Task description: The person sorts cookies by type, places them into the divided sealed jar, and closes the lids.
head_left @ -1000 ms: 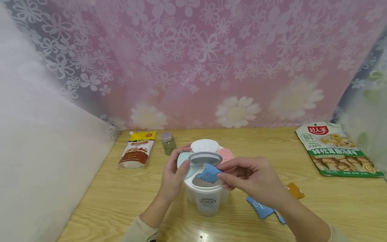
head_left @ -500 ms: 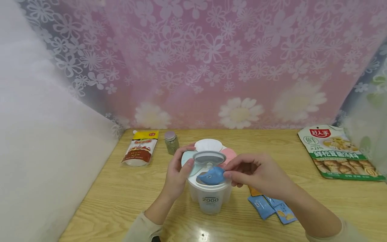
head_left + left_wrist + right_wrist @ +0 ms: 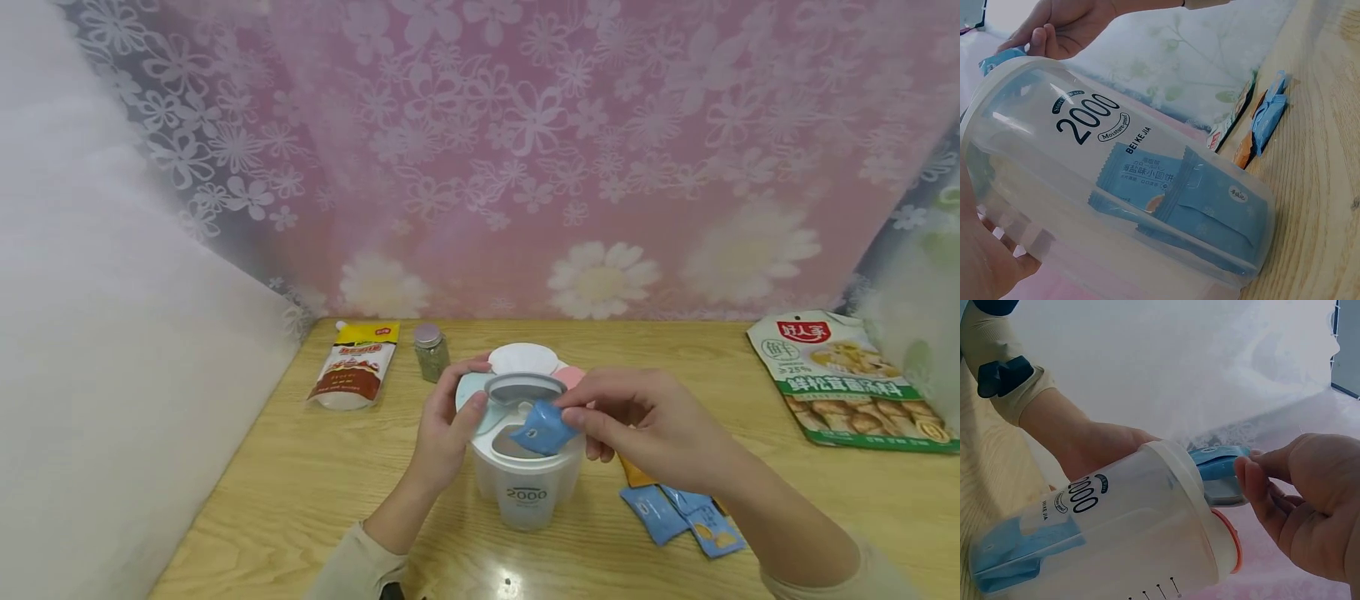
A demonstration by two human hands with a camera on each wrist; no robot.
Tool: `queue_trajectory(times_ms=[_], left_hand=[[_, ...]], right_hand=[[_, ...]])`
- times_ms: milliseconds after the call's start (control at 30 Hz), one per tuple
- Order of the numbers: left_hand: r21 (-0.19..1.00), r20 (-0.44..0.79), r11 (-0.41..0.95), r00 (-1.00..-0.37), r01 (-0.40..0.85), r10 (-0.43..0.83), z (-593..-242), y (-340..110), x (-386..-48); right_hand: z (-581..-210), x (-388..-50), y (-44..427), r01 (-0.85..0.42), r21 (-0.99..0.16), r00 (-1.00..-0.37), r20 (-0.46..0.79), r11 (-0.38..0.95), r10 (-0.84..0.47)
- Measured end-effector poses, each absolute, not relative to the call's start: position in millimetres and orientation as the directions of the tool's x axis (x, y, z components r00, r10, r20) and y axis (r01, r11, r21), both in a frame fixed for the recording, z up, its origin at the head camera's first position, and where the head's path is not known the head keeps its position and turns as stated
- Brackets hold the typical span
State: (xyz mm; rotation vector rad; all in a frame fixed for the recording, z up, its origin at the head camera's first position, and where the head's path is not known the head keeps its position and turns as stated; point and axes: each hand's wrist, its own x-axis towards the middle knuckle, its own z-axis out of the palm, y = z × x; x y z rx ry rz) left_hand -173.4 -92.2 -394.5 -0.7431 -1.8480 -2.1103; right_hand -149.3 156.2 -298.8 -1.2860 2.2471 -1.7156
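A clear storage canister (image 3: 527, 504) marked "2000" stands on the table, its lid made of coloured petal-like flaps. The front flap (image 3: 525, 387) is raised above an oval opening. My left hand (image 3: 442, 425) grips the canister's left side near the lid, thumb on top. Between thumb and fingers my right hand (image 3: 652, 425) pinches a small blue snack packet (image 3: 543, 429), tilted over the opening. Several blue packets (image 3: 1210, 206) lie at the bottom of the front compartment in the left wrist view. My right palm shows in the right wrist view, with the held packet (image 3: 1219, 461) at the rim.
More blue packets (image 3: 654, 512) and an orange packet (image 3: 636, 472) lie right of the canister. Behind, to the left, are a spouted pouch (image 3: 352, 368) and a small herb jar (image 3: 431, 353). A large mushroom seasoning bag (image 3: 851, 383) lies far right.
The blue packet dipped towards the opening, then rose slightly and tilted, still pinched in my right hand. More loose packets show beside my right forearm. The left hand keeps its hold.
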Motion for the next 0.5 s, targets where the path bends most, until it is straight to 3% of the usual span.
queue_trajectory(times_ms=[233,500], left_hand=[[0.849,0.521,-0.181,-0.842,0.496,0.136,-394.6,-90.3,-174.1],[0.861,0.502,-0.180,-0.854,0.476,0.138,-393.1,-90.9,-172.4]], right_hand=[[-297.3,-148.3,149.1,-0.645,-0.747,-0.646,0.420,0.161,-0.637],[-301.6,-150.3,166.2,-0.501,-0.855,-0.688,0.297,0.136,-0.662]])
